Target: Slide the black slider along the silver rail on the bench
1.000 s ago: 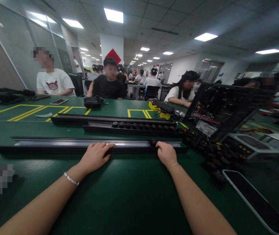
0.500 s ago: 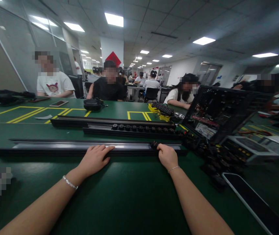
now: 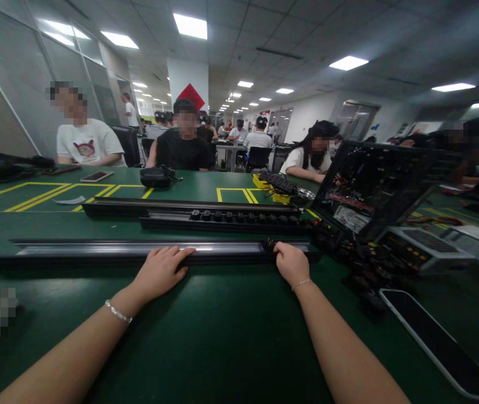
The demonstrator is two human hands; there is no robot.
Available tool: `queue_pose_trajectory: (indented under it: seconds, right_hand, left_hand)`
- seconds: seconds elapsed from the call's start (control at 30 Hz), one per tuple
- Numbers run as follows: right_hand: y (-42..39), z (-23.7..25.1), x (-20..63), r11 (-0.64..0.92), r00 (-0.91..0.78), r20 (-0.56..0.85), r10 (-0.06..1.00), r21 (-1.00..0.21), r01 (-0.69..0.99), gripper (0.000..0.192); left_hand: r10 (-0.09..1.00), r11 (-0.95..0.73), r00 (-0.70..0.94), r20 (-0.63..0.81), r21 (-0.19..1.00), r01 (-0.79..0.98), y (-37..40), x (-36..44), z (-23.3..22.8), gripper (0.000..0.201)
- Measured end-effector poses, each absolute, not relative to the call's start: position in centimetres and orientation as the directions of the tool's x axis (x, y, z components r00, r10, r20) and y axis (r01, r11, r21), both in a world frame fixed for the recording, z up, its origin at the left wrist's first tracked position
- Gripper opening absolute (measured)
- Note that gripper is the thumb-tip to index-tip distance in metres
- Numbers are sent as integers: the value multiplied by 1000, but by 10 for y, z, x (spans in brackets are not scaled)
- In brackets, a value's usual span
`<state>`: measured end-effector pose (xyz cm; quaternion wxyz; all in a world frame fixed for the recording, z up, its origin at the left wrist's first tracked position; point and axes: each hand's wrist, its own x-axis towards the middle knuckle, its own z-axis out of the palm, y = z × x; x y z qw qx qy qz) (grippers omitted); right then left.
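Observation:
A long black rail with a shiny silver channel lies across the green table in front of me. My left hand rests palm-down on its near edge around the middle, fingers laid over the rim. My right hand is farther right on the same rail, its fingers closed on a small black socket part that sits in the channel. Behind it lie a second rail with several black sockets in a row and a third black rail.
An open black chassis with wiring stands at the right, loose black parts in front of it. A flat black panel lies at the near right. Several people sit along the far side; a phone and a black pouch lie there.
My right hand and the small black part have crept slightly to the right along the rail. My left hand stays in place on the rail.

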<state>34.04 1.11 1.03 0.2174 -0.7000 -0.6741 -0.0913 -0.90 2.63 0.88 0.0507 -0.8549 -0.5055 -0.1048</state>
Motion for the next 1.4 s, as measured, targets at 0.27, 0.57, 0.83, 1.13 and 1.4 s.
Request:
queue_pose_trajectory:
  seconds: [0.27, 0.57, 0.83, 1.13, 1.4]
  right_hand:
    - [10, 11, 353, -56, 134, 442, 887, -185, 981, 28]
    - [8, 12, 363, -96, 186, 471, 862, -208, 973, 28]
    - [12, 8, 358, -155, 351, 558, 752, -368, 917, 20]
    - [26, 2, 342, -192, 377, 474, 796, -392, 899, 43]
    - [27, 3, 345, -224, 428, 421, 800, -451, 864, 48]
  left_hand:
    - [861, -476, 460, 216, 30, 879, 24, -8, 12, 47]
    - [860, -476, 460, 219, 24, 879, 26, -8, 11, 47]
    - [864, -470, 453, 218, 28, 882, 26, -8, 11, 47]
    - [870, -466, 448, 205, 47, 884, 27, -7, 12, 47]
    - [868, -469, 453, 204, 34, 883, 26, -8, 12, 47]
